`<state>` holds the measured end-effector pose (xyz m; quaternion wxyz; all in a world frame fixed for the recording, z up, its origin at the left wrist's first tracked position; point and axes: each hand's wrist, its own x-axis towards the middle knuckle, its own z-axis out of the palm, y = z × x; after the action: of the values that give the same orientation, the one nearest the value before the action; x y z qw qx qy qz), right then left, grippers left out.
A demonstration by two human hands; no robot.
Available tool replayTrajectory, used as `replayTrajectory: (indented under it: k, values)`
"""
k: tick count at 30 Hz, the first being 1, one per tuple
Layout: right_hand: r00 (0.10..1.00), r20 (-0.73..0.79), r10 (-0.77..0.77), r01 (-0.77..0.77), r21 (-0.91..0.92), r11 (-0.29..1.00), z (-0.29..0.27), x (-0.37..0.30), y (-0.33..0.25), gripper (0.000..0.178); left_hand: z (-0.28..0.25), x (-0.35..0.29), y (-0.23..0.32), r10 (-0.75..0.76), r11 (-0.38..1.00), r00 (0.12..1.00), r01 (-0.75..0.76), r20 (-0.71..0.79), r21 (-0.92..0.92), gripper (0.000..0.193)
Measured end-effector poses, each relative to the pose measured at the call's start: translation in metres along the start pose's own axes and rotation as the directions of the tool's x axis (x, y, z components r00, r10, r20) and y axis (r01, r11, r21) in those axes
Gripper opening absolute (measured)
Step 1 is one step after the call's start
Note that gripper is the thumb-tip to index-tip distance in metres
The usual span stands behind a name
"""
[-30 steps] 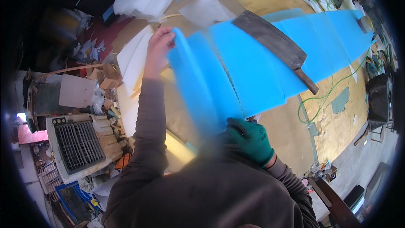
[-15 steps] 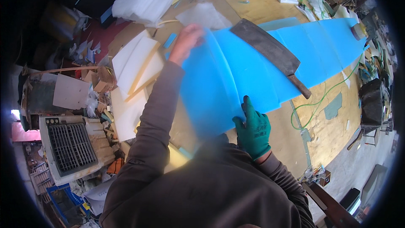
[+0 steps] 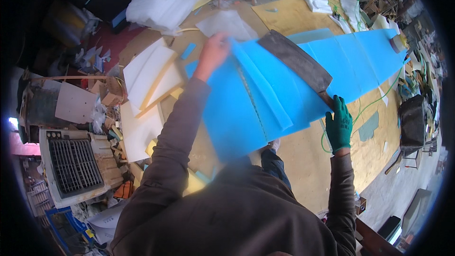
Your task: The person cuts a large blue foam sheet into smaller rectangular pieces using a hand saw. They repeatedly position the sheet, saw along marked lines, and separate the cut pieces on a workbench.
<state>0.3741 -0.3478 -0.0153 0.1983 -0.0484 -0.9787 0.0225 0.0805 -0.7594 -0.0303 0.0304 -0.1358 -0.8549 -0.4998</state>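
Note:
Light-blue foam sheets (image 3: 232, 114) lie overlapping across the work surface in front of me. My left hand (image 3: 214, 54), bare and smeared by motion, is at the far left corner of the nearest sheet; whether its fingers pinch the foam cannot be made out. A large dark cleaver (image 3: 296, 61) rests flat and slanting across the blue sheets. In a green glove, my right hand (image 3: 340, 125) is closed over the cleaver's handle, hiding most of it. Between the hands, a narrow blue strip (image 3: 263, 87) lies along a dark line in the foam.
White and yellowish foam slabs (image 3: 147, 78) are stacked left of my left arm. A roll of tape (image 3: 399, 43) sits at the blue foam's far right end. A green cord (image 3: 372, 106) runs past my right hand. A grilled appliance (image 3: 76, 166) stands at the left.
My right hand has moved right from the blue foam's near edge to the cleaver's handle. The lifted blue foam near my left hand has settled flatter, showing the strip and dark line.

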Motion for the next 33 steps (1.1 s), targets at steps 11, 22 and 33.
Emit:
replayTrajectory:
  k: [11,22,33]
  values:
    - [0.935,0.285,-0.211,0.136,0.259,0.956,-0.033,0.040,0.031,0.055,0.032,0.022,-0.001,0.129,0.939,0.989,-0.145,0.071,0.313,0.029]
    - [0.864,0.436,0.252,-0.451,0.892,0.002,-0.084,0.022,-0.026,0.035,0.032,0.001,0.007,0.270,0.930,0.945,-0.207,-0.183,0.302,0.026]
    - [0.669,0.741,0.055,-0.741,0.671,-0.026,-0.109,0.011,-0.116,0.043,-0.007,-0.031,0.014,0.147,0.967,0.978,-0.110,-0.150,0.229,0.022]
